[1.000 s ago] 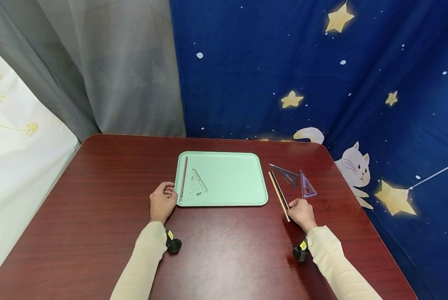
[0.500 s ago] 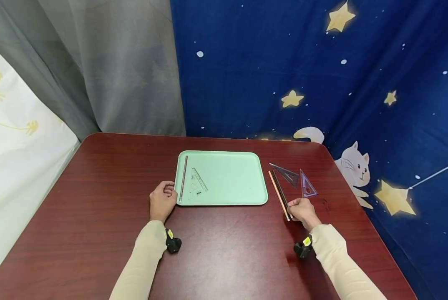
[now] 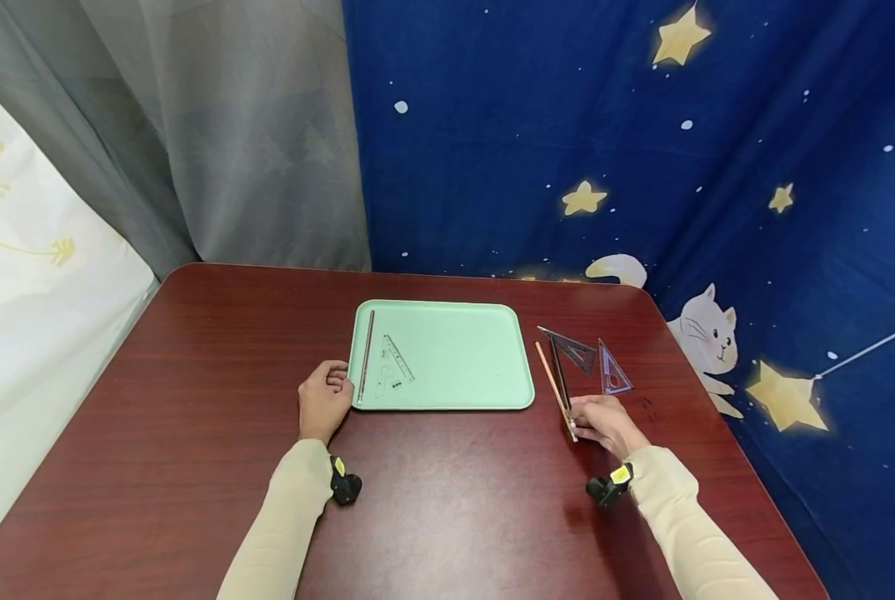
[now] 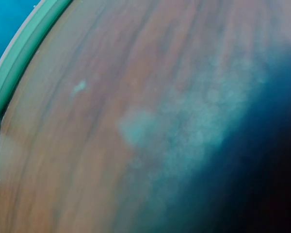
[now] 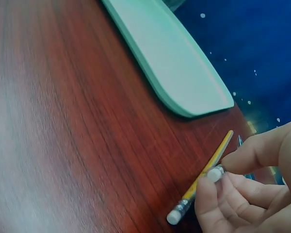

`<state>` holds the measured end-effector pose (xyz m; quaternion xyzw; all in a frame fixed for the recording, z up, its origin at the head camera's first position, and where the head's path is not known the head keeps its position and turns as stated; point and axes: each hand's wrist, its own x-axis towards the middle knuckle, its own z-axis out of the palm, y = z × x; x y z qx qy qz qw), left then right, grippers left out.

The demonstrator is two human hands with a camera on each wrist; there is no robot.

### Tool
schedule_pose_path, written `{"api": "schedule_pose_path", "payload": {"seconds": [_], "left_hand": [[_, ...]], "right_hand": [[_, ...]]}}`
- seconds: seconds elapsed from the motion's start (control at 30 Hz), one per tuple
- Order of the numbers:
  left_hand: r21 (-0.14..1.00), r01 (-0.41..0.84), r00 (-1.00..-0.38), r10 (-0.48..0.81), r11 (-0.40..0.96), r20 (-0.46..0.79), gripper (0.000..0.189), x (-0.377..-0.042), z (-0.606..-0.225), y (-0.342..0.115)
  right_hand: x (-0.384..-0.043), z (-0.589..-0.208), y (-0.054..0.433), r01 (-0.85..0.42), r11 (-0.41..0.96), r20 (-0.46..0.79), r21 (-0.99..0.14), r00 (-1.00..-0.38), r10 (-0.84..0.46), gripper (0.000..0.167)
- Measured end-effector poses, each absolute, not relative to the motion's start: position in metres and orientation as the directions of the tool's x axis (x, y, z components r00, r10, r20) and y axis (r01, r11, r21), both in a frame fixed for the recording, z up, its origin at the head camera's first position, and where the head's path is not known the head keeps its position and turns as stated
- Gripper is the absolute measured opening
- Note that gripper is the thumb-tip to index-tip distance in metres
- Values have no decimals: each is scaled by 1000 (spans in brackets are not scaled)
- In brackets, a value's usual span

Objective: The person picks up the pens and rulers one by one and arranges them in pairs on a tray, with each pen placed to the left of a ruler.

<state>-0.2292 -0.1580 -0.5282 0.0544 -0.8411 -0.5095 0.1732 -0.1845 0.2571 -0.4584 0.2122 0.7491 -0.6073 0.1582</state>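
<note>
My right hand [image 3: 605, 421] pinches a dark pencil [image 3: 560, 372] near its white eraser [image 5: 214, 174], between thumb and fingers. Just left of it a yellow pencil [image 3: 548, 372] lies on the table, its eraser end towards me. My left hand [image 3: 323, 402] rests on the table with loosely bent fingers touching the left rim of the light green tray [image 3: 462, 358]. Inside the tray are a reddish pencil [image 3: 367, 354] along the left side and a clear set square [image 3: 397, 358]. The left hand's fingers are out of sight in the left wrist view.
Right of the tray lie a dark see-through set square [image 3: 584, 357] and a purple-edged one [image 3: 608, 365], both just beyond my right hand. The dark red table [image 3: 447, 500] ends at the back against grey and blue curtains [image 3: 492, 167].
The dark pencil has come away from the yellow one, a gap opening between them as my right hand turned slightly. My left hand and the tray have stayed put.
</note>
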Motion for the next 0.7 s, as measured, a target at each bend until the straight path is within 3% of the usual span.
{"api": "schedule_pose_path", "payload": {"seconds": [0.43,0.7], "left_hand": [[872,84,-942,-248,482,228,24,-230,-531,-156],[874,79,-940,-255,480,225,23,-230,-529,-158]], "right_hand": [[-186,-460,243,489,63,-486,-870,-872,67,36],[-194,-458,223,463,68,-461,-884,-886,51,45]]}}
